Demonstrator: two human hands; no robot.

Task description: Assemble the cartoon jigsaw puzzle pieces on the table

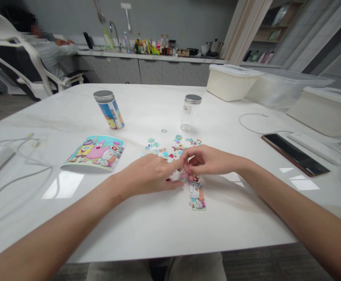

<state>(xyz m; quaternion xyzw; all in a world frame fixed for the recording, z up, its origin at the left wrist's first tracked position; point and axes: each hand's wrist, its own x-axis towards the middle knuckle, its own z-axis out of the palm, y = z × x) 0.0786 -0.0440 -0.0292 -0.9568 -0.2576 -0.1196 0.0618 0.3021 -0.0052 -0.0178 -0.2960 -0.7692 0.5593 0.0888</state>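
Note:
A partly joined jigsaw puzzle strip with cartoon figures lies on the table in front of me. At its upper end my right hand is closed in a pinch, with a small pink puzzle piece at its fingertips; the fingers partly hide it. My left hand lies low over the table, thumb and index finger stretched apart, the index tip close to the right fingers. Loose puzzle pieces are scattered beyond both hands, some covered by them. Left of them lies a curved picture sheet of the cartoon figures.
A picture-wrapped jar and a clear lidded jar stand farther back on the white table. To the right are a dark phone-like slab, cables and lidded bins. A person sits at the far counter.

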